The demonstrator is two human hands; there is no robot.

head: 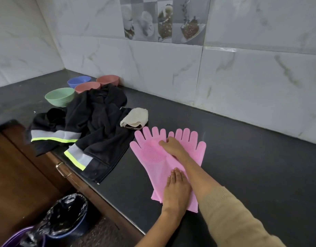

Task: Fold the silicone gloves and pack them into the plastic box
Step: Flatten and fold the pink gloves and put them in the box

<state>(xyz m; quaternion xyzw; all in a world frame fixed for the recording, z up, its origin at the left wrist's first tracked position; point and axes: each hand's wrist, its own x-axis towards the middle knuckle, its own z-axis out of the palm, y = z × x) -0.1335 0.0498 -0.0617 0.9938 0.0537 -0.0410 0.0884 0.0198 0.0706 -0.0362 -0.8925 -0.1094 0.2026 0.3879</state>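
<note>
Two pink silicone gloves lie flat on the dark counter [251, 172], fingers pointing away from me, overlapping side by side. The left glove [150, 150] shows its bristled palm; the right glove [194, 141] lies partly under it. My left hand [176, 189] presses flat on the cuff end with straight fingers. My right hand [173, 146] rests on the palm area where the gloves meet; how its fingers lie is unclear. No plastic box is in view.
A black jacket [93, 125] with reflective stripes lies to the left, a phone in a beige cloth [135, 118] beside it. Several coloured bowls [60, 96] stand at the back left. A lined bin [64, 214] sits on the floor below the counter edge.
</note>
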